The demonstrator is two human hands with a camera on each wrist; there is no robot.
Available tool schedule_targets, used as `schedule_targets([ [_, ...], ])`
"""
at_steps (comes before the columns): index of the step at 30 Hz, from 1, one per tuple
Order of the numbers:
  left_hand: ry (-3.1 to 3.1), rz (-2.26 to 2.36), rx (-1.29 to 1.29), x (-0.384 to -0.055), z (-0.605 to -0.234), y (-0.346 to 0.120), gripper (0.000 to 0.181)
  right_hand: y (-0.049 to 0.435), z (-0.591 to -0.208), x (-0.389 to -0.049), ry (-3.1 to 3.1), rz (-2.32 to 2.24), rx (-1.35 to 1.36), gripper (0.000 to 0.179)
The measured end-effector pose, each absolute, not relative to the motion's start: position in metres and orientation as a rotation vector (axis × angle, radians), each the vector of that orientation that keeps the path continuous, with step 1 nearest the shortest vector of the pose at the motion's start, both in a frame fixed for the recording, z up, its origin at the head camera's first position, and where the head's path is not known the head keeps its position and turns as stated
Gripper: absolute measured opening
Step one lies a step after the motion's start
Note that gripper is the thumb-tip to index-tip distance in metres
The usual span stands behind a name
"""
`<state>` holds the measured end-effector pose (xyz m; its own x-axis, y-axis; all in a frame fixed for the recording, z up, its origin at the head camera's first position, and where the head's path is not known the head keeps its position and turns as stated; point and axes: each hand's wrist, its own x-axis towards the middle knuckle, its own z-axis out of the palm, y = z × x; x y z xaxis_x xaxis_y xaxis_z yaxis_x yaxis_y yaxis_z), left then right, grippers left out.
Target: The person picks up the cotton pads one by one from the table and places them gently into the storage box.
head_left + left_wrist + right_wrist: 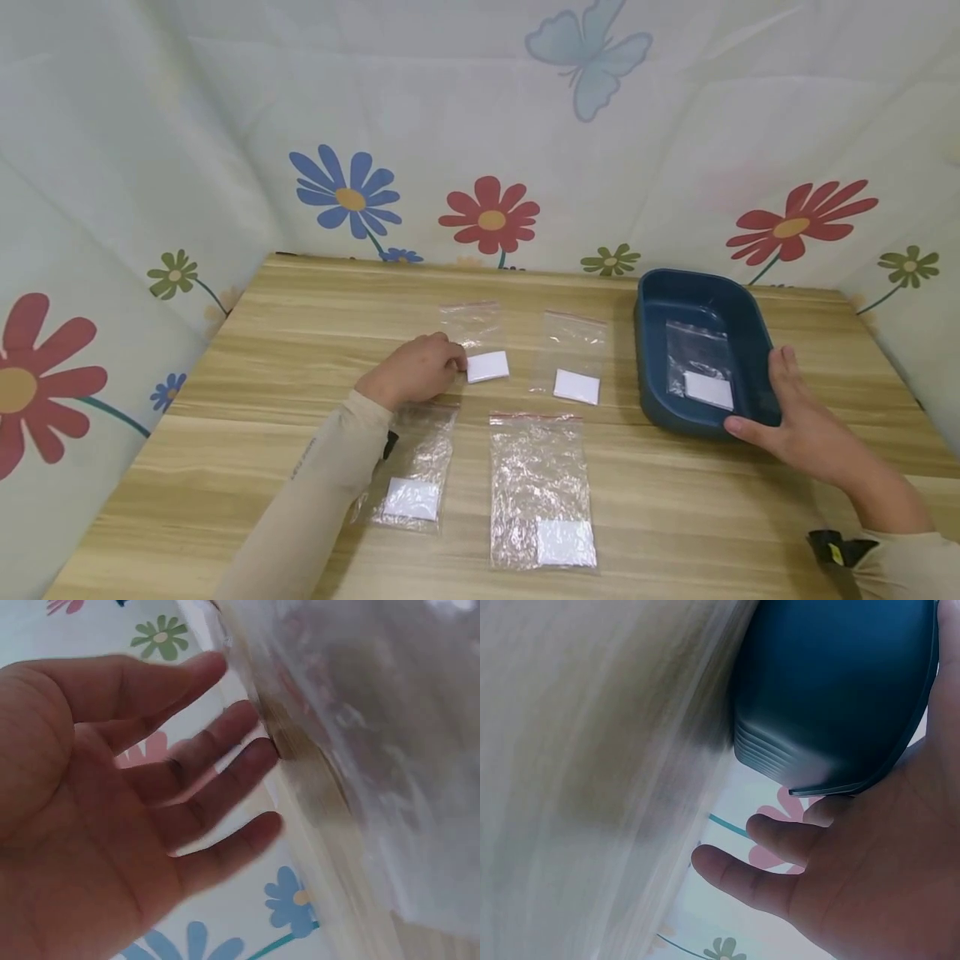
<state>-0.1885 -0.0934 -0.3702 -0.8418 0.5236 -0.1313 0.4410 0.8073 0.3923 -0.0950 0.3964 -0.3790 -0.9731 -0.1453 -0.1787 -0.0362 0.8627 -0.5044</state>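
Note:
My left hand (pixel 420 367) is over the table with its fingertips right at the left edge of a white card (pixel 487 367) in a small clear zip bag (pixel 469 321). In the left wrist view its fingers (pixel 217 750) are loosely bent, with nothing held between them. My right hand (pixel 813 433) holds the near right corner of a dark blue plastic tub (pixel 648 367), thumb at the front rim and fingers along the right side. Inside the tub lies a clear zip bag (pixel 697 346) with a white card (pixel 708 390).
Another small zip bag (pixel 573 342) with a white card lies left of the tub. Two larger zip bags (pixel 525 475) (pixel 431 446) with white cards lie nearer, one partly under the left sleeve (pixel 322 492). A flower-print curtain (pixel 450 108) stands behind the wooden table (pixel 660 517).

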Motion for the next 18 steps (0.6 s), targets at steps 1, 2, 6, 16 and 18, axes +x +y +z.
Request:
schedule_targets([
  [1, 2.774, 0.544, 0.746, -0.191, -0.369, -0.094, 0.026, 0.396, -0.379, -0.095, 2.826, -0.757, -0.139, 0.123],
  [2, 2.793, 0.574, 0.742, -0.193, -0.367, -0.095, 0.024, 0.397, -0.378, -0.095, 2.825, -0.756, -0.140, 0.123],
  [6, 2.832, 0.682, 0.657, -0.205, -0.359, -0.099, 0.025, 0.398, -0.378, -0.096, 2.825, -0.746, -0.141, 0.123],
  [16, 2.656, 0.499, 0.592, -0.220, -0.365, -0.095, 0.050, 0.398, -0.381, -0.095, 2.822, -0.775, -0.160, 0.122],
  [18, 2.684, 0.461, 0.597, -0.220, -0.367, -0.092, 0.045, 0.399, -0.381, -0.094, 2.826, -0.778, -0.169, 0.121],
])
